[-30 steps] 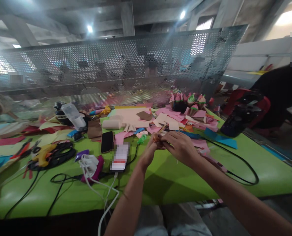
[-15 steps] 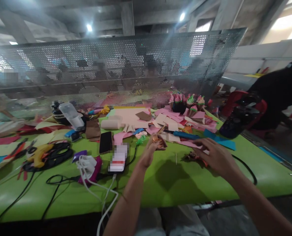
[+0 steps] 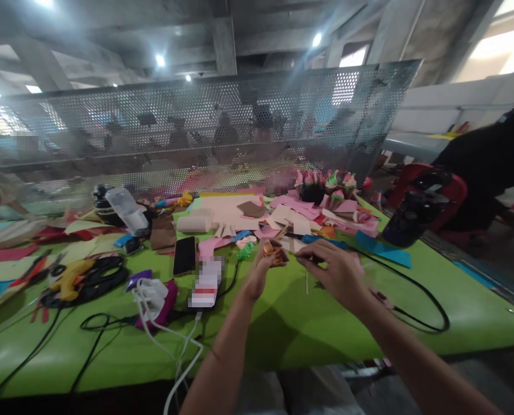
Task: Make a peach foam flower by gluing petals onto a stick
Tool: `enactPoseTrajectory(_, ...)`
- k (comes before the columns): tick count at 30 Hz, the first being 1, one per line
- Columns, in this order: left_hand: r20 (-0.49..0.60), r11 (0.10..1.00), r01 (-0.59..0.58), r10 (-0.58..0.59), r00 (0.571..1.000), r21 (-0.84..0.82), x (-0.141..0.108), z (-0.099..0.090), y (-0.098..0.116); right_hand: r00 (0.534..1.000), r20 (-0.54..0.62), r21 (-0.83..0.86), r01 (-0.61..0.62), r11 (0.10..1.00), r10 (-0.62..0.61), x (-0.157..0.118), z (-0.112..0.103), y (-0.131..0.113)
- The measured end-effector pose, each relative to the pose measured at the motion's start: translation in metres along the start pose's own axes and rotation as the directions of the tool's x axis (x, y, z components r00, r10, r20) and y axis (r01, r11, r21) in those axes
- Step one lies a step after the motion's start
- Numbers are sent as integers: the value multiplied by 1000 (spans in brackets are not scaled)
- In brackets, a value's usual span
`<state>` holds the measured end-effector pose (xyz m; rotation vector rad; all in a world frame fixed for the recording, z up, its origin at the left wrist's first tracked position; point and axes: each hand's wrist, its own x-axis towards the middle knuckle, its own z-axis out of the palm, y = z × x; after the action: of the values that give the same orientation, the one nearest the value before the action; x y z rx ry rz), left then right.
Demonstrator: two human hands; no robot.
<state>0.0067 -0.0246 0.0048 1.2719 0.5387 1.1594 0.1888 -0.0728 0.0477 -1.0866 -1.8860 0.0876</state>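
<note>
My left hand (image 3: 259, 274) is closed round a small brown folded piece (image 3: 276, 253) with orange-brown material inside it. Just to its right is my right hand (image 3: 326, 262), thumb and forefinger pinched together near the piece but apart from it. Whatever those fingertips may hold is too small to make out. A thin pale stick (image 3: 307, 283) lies on the green table (image 3: 300, 340) below and between the hands. Behind them are pink paper scraps (image 3: 297, 204) and a blue tool partly covered by my right hand.
Two phones (image 3: 184, 256), a power strip (image 3: 165, 305) with white cables and a yellow glue gun (image 3: 70, 279) lie left. Paper cones (image 3: 337, 181) stand at the back. A dark bottle (image 3: 412, 213) and black cable (image 3: 442, 305) are right. A person in black (image 3: 490, 161) is beyond.
My right hand has moved left, from the dark scraps on the table to beside the brown piece. My left hand still holds that piece. The view has shifted slightly.
</note>
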Motion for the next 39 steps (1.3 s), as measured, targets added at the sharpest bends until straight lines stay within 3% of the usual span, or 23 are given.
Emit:
enactPoseTrajectory(7, -84, 996, 15, -8, 996, 91, 0, 4, 1, 996, -57, -123, 66, 990, -73, 4, 31, -7)
enactPoseTrajectory(21, -89, 997, 12, -5, 996, 79, -1, 8, 6, 994, 9, -78, 109, 991, -108, -3, 20, -9)
enactPoseTrajectory(28, -86, 997, 27, -21, 996, 71, -2, 6, 5, 989, 58, -200, 146, 969, -137, -4, 27, -7)
enactPoseTrajectory(39, -122, 989, 88, -73, 990, 119, -2, 10, 12, 985, 108, -238, 161, 958, -138, -4, 31, -3)
